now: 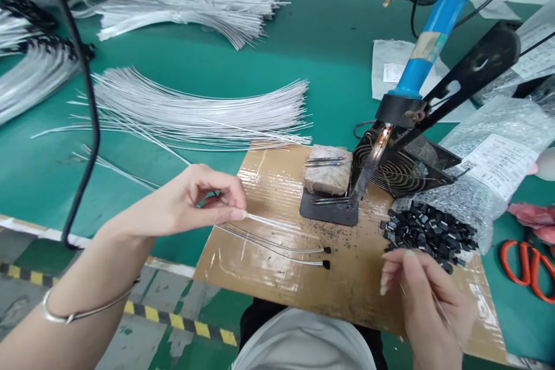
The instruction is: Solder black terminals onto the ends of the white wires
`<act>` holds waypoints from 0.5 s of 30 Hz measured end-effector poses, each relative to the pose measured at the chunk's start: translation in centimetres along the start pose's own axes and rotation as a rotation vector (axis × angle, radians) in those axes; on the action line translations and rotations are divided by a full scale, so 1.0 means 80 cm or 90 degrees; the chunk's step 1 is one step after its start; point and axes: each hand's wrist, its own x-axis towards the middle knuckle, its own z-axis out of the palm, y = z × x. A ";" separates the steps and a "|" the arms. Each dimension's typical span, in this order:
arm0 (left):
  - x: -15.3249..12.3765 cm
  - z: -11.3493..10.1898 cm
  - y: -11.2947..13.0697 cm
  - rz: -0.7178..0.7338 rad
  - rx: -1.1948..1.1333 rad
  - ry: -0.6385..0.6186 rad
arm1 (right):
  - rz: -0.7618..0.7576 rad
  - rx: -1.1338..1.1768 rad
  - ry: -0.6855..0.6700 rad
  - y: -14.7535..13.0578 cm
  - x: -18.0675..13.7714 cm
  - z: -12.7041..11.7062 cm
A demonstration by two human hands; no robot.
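My left hand (212, 199) pinches thin white wires (271, 221) between thumb and fingertips, their free ends pointing right over the brown cardboard (251, 289). Just below it lie two wire leads, each with a small black connector (326, 265) at its right end. My right hand (427, 300) is closed around a thin silvery strand (441, 309) that looks like solder wire, close to a pile of black connectors (427, 234). Between and beyond the hands, a blue-handled soldering iron (429, 58) is clamped at a slant, its tip pointing down by a block (328, 176).
A large bundle of white wires (199, 107) lies on the green table, with another bundle (186, 8) behind. Near the iron stands a small fan (392, 167). Orange-handled scissors (531, 269) and bubble-wrap bags (485, 156) are at right. A black cable (80, 58) hangs at left.
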 end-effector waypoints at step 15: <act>0.007 0.051 0.013 -0.016 -0.106 -0.058 | 0.068 0.089 -0.331 -0.009 -0.008 0.054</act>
